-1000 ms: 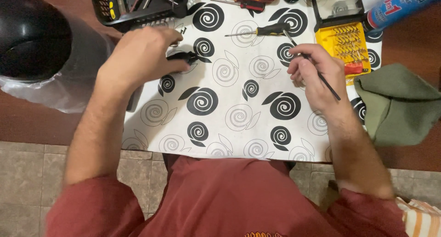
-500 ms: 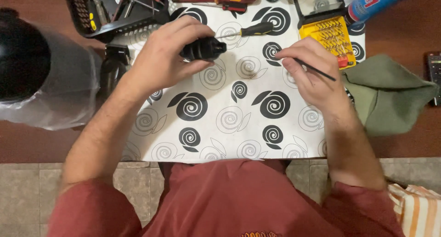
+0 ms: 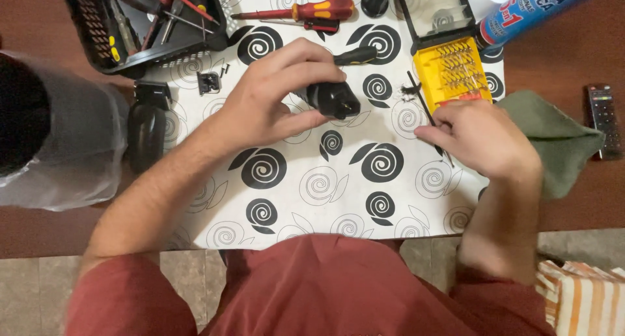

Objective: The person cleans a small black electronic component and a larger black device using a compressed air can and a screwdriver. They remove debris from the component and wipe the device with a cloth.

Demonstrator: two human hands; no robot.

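My left hand (image 3: 273, 98) grips a small black device body (image 3: 332, 98) and holds it just above the white mat with black spirals (image 3: 312, 186). My right hand (image 3: 482, 137) pinches a thin black tool (image 3: 423, 101) whose tip points up toward a small tuft of dark debris (image 3: 410, 90) next to the yellow bit case (image 3: 456, 72). The two hands are apart, about a hand's width between them.
A black tool basket (image 3: 150, 23) sits at the top left, a red and yellow screwdriver (image 3: 306, 12) above the hands. A black housing part (image 3: 146, 127) lies left of the mat, beside a plastic-wrapped dark object (image 3: 45, 127). A green cloth (image 3: 553, 140), a remote (image 3: 602, 118) and a blue spray can (image 3: 534, 10) are at the right.
My left hand has lifted the black device body and turned its end toward me. My right hand moved the thin tool down and right, away from the bit case.
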